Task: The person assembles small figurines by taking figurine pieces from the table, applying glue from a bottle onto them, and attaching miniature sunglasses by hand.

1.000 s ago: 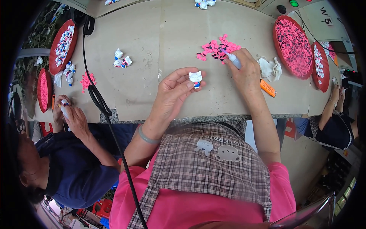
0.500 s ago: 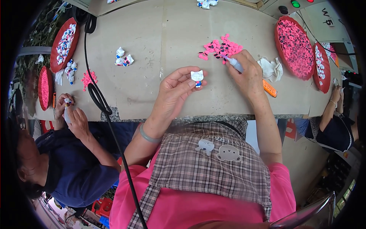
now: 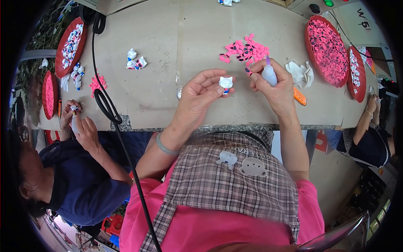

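My left hand pinches a small white cat figurine with a blue and red body between thumb and fingers, its head upright. In my right hand lies a whitish squeeze bottle with a purple tip pointing up and away. Thumb and fingertip of that same hand pinch a small pink and dark piece. Just beyond, a loose pile of small pink pieces, some with dark faces, is spread on the table.
A white cloth and an orange tool lie right of my right hand. Red trays of parts stand at both sides. Two figurines lie left. A black cable hangs at left; a co-worker's hands work there.
My right hand has drawn back from the pile with a small piece in its fingertips, and the bottle has swung tip-up. My left hand with the figurine has shifted slightly right.
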